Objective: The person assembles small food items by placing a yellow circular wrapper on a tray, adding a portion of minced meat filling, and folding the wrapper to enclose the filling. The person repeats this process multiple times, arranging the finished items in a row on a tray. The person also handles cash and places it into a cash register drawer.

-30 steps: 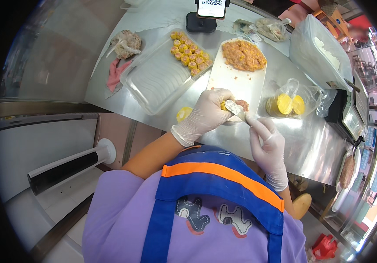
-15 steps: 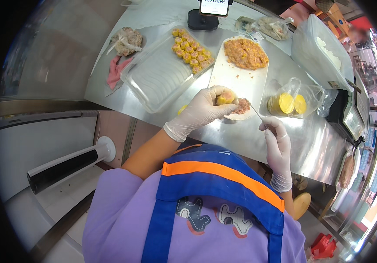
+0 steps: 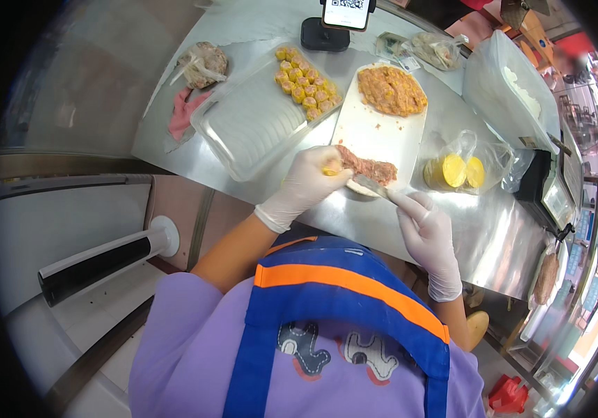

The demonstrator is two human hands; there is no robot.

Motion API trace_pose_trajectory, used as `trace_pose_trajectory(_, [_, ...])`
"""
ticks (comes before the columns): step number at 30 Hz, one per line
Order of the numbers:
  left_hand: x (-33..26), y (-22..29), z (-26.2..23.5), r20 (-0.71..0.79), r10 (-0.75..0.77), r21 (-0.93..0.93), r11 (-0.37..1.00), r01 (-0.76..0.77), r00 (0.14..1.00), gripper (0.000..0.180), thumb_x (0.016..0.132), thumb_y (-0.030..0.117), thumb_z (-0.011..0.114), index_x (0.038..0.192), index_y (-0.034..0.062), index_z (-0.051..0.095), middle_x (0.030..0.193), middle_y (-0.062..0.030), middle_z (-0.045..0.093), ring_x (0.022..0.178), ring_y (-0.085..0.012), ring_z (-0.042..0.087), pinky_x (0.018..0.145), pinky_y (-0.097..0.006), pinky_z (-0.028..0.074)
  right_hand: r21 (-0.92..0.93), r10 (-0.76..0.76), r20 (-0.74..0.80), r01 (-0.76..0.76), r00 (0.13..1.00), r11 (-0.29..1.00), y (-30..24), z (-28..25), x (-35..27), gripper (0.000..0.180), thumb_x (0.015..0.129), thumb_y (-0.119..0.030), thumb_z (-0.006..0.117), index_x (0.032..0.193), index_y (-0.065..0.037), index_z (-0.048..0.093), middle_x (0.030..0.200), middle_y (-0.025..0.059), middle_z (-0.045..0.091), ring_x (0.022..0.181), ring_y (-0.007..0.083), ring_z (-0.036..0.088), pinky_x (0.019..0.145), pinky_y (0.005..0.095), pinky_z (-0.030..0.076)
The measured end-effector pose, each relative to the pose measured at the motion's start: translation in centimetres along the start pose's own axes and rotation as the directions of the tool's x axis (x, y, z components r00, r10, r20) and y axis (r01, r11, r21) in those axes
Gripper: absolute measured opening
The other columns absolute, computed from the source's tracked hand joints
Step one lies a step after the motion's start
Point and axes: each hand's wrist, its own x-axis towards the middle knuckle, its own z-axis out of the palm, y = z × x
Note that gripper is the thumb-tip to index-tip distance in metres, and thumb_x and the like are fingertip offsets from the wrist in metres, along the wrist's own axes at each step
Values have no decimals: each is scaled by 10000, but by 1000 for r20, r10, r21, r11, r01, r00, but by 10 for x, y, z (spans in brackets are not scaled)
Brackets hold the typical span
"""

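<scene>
Left hand [image 3: 302, 180], right hand [image 3: 430, 240]: thin white gloves [image 3: 273, 218], wrinkled at wrists. Loose, short-sleeved purple shirt [image 3: 174, 352]. Shirtfront print: dark-grey animal-like figure [image 3: 302, 347] and pale-grey one [image 3: 371, 357], dashed outlines, red patches below. Royal-blue cloth apron [image 3: 323, 259], broad bright-orange band [image 3: 341, 279], flat blue straps [image 3: 252, 362].

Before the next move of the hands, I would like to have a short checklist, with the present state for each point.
1. Right hand grips the flat tool: ok.
2. Left hand holds a yellow piece: ok.
3. Shape of that piece: cannot tell, fingers cover most of it.
4. Reddish filling within reach on the white board: ok.
5. Yellow dumplings inside the clear tray: ok.
6. White gloves on both hands: ok.
</scene>
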Motion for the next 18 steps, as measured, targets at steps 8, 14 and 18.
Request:
trace_pose_trajectory(8, [-21,-86,4,121,-379,-428,814,392,918,302,844,108,652,1096,3,524,892,-18,552,791,-100,549,694,-239,473,-173,246,191,-214,950,962,23,60,12,441,881,-72,444,1305,-140,545,1036,185,594,887,357,615,781,438,497])
trace_pose_trajectory(14, [-7,-101,24,112,-259,-126,954,272,959,222,814,104,631,1014,38,560,758,-25,582,632,-106,550,582,-265,460,-318,297,185,-229,937,920,36,95,24,449,871,-67,427,1304,-116,536,1022,216,578,883,372,618,776,442,507])
trace_pose_trajectory(18, [1,-90,28,174,-282,118,957,264,944,228,787,142,651,978,25,612,750,-73,620,707,-145,601,661,-289,483,-248,269,201,-217,942,944,46,95,21,440,863,-63,414,1275,-106,562,980,234,602,893,382,616,807,442,500])
